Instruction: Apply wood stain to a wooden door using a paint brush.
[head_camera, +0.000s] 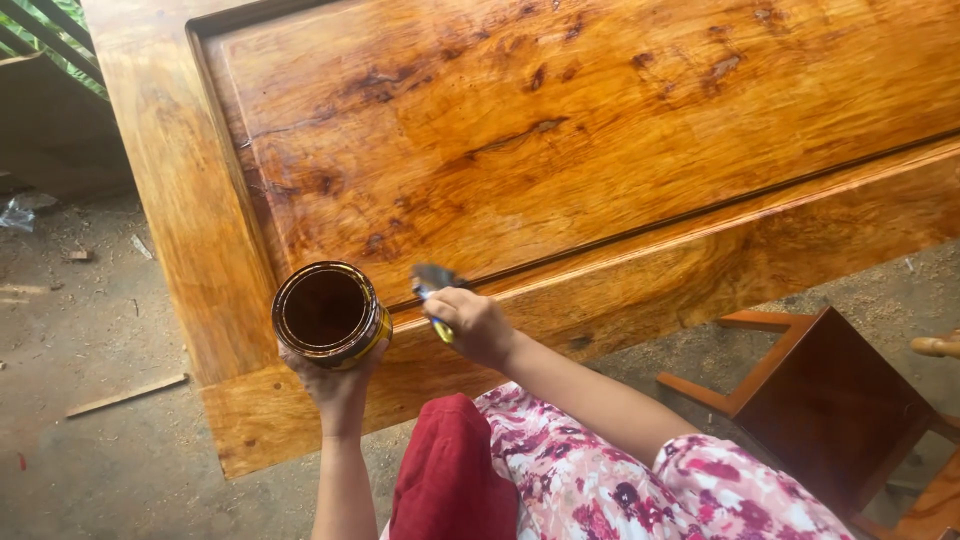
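Note:
My left hand (338, 388) holds up an open round tin (330, 314) with a dark brown liquid inside and a yellow side. My right hand (472, 324) grips a small paintbrush (432, 284) with a blue and yellow handle. Its dark bristles touch the groove of a large glossy wooden panel (560, 130), near the panel's lower frame rail (700, 270). The tin sits just left of the brush, in front of the frame's corner.
A dark wooden stool (825, 395) stands at the right on the dirt floor (90, 340). A thin wood strip (125, 395) and scraps lie on the ground at the left. My lap shows pink flowered cloth (620, 480) and a red cloth (450, 475).

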